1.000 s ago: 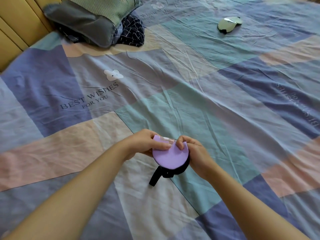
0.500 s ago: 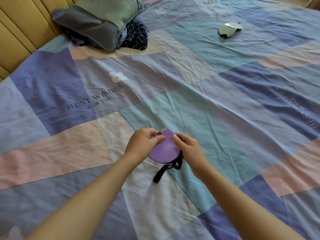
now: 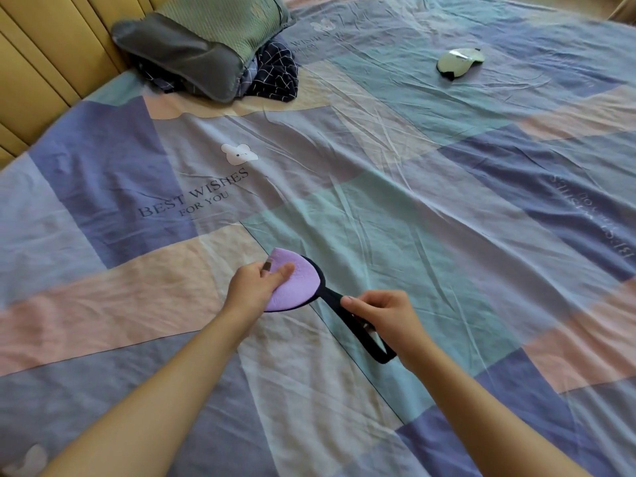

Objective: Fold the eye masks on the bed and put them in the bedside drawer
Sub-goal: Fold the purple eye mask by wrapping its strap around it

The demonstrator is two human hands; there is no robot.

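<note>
A purple eye mask [image 3: 298,287], folded in half with a black edge, is pinched at its left side by my left hand [image 3: 256,290] just above the bed sheet. Its black strap [image 3: 358,330] stretches down and to the right, and my right hand [image 3: 382,313] grips it partway along, the strap's loop hanging past my wrist. A second, pale green eye mask [image 3: 459,62] lies far off on the bed at the upper right. No drawer is in view.
The patchwork bed sheet [image 3: 378,208] fills the view. At the upper left a grey and green pillow [image 3: 203,49] rests on dark checked cloth [image 3: 272,75], against a yellow padded headboard [image 3: 51,63].
Both hands held the folded mask together before. My right hand has since slid off it to the right and pulled the black strap out straight; the left hand keeps the mask.
</note>
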